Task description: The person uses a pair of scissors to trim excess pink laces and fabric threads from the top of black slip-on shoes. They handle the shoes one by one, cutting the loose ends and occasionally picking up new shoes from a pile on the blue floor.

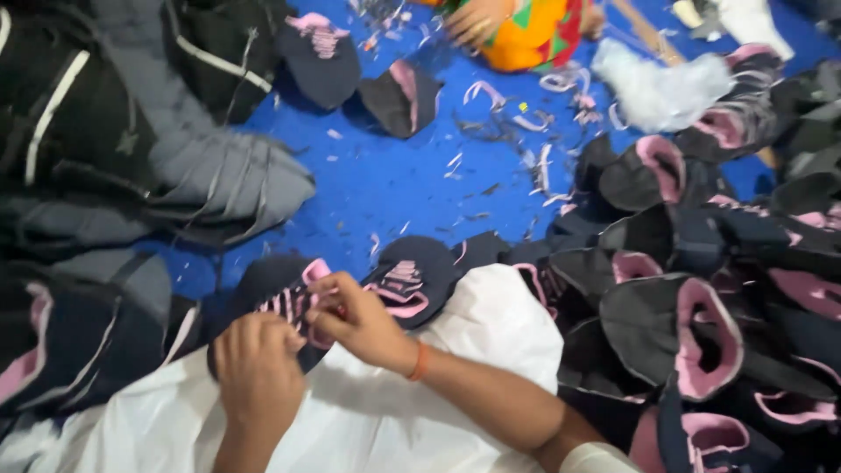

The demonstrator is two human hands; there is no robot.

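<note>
**Trimming pink stitching on a dark cap piece over a blue floor**

A blue floor covering fills the middle of the view, sprinkled with pale thread ends and fabric crumbs. Heaps of dark cloth with pale stripes lie at the far left, and a big pile of dark and pink cap pieces fills the right side. A white sheet covers the near ground under the person's arms. At the far edge another person's hand rests by an orange patterned garment.

The left hand lies on the near edge of a dark cap piece with pink embroidery, fingers curled down and pressing it onto the white sheet; its grip looks clenched on the fabric. The right hand, with an orange band at the wrist, pinches at the pink stitching in the middle of the piece, grasping something too small to tell, perhaps a thread. A second embroidered cap piece lies just beside it to the right.

To do this well, I judge the left hand should hold the cloth flat and taut, so the stitching stands clear. The right should take only the loose end, close to the cloth, and pull along the stitch line rather than upward, which could pucker the embroidery. Keeping the piece apart from its neighbour avoids snagging both.
</note>
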